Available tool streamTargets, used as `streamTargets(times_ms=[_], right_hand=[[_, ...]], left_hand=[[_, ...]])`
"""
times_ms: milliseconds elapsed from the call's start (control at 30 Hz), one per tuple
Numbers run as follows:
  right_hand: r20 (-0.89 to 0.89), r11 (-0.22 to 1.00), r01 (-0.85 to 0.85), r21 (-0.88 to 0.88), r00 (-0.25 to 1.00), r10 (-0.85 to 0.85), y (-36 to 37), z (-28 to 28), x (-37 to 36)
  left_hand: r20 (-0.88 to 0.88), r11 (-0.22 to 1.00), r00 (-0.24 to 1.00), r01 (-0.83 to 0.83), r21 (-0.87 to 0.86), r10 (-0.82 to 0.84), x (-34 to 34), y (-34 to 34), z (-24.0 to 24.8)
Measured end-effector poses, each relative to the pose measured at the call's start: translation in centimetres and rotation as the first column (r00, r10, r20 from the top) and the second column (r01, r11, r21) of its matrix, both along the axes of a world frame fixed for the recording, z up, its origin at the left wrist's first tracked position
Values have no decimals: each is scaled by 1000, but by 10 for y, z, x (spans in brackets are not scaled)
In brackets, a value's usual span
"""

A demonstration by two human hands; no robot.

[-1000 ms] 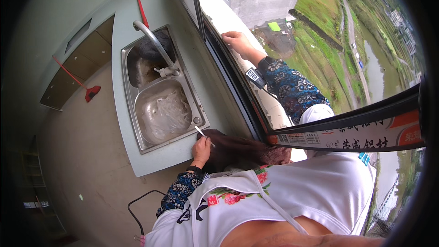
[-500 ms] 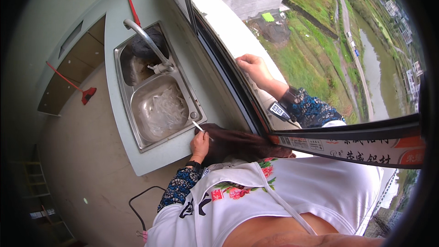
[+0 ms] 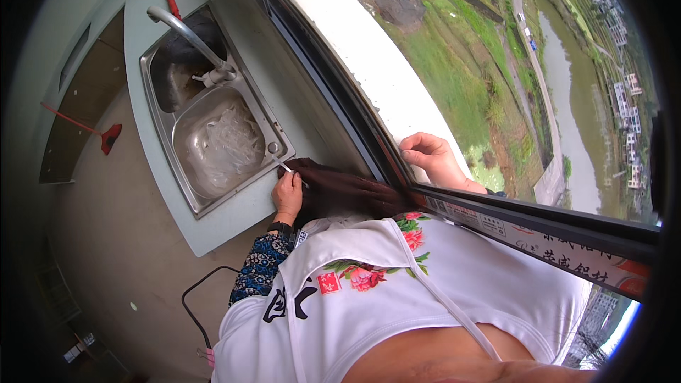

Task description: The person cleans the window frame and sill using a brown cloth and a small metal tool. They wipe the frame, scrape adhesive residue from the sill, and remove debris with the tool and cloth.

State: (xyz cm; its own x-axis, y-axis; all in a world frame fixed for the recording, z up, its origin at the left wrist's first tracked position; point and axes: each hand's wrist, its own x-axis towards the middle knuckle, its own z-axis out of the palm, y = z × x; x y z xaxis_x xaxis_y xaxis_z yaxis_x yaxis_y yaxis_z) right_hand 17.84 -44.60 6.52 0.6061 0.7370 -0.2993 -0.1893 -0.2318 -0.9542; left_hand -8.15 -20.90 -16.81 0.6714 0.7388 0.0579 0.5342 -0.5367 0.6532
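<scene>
My left hand (image 3: 287, 196) is closed round a slim white stick-like tool (image 3: 282, 164), whose pale end points toward the sink's near right corner. Just beside that hand, a dark brown cloth (image 3: 340, 188) lies bunched between the counter and my body. Beyond the window frame (image 3: 347, 106), my right hand (image 3: 434, 159) reaches outside, fingers curled with thumb and forefinger at the outer edge of the frame. Whatever those fingertips grip, if anything, is too small to tell. Part of my right forearm is hidden behind the lower frame.
A steel double sink (image 3: 177, 163) with crumpled clear plastic (image 3: 225, 145) in its near basin is set in the pale counter (image 3: 206, 237). Its tap (image 3: 188, 32) arches over the far basin. A red-handled broom (image 3: 106, 135) stands left. Outside lie a white ledge (image 3: 383, 64) and a deep drop.
My right hand has come toward me along the outside of the frame, and its sleeve is now mostly hidden. My left hand still holds the white tool. The whole view has shifted.
</scene>
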Motion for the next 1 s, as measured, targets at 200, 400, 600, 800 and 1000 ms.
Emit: streamTargets(times_ms=[200,400,600,800,1000], right_hand=[[-227,991,93,95,971,-69,-37,30,78],[744,917,32,-399,596,303,16,17,146],[451,929,-360,-82,818,357,139,12,87],[268,926,-362,-111,886,379,74,15,53],[568,967,-232,-110,783,252,70,1,48]], left_hand=[[2,998,999,47,-41,-47,-1,1,8],[71,996,996,57,-73,-52,4,5,8],[25,996,999,46,-76,-45,1,5,9],[-40,996,998,38,-85,-42,1,4,10],[22,996,998,57,-73,-55,2,4,12]])
